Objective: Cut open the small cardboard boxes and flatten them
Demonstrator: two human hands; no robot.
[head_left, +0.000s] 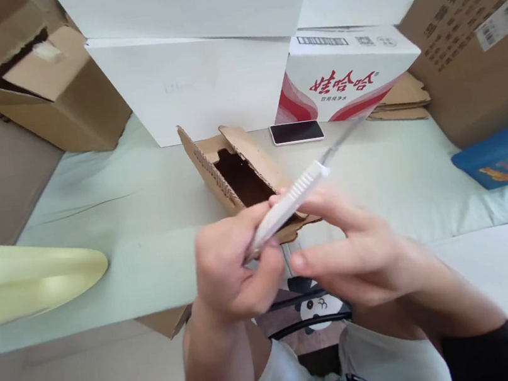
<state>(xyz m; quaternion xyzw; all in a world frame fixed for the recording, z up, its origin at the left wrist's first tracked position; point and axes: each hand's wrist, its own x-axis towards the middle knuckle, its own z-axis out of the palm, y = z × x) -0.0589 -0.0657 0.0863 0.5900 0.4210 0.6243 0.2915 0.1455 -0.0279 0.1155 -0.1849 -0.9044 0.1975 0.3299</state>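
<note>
A knife (287, 206) with a white ribbed handle and a thin metal blade slants up to the right in front of me. My left hand (235, 270) is closed around the lower end of the handle. My right hand (363, 250) has its thumb and fingers apart; its upper fingers lie behind the handle, maybe touching it. Beneath and beyond the knife, a small brown cardboard box (256, 155) stands on the table with its top flaps up and a dark inside. My hands hide its near end.
A phone (297, 132) lies before a white-and-red carton (347, 78). White boxes (200, 84) stand at the back. Brown cartons flank both sides, one open carton (76, 89) at left. A blue box (506, 153) sits right, a yellow-green object (33, 277) left, on the cloth-covered table (148, 251).
</note>
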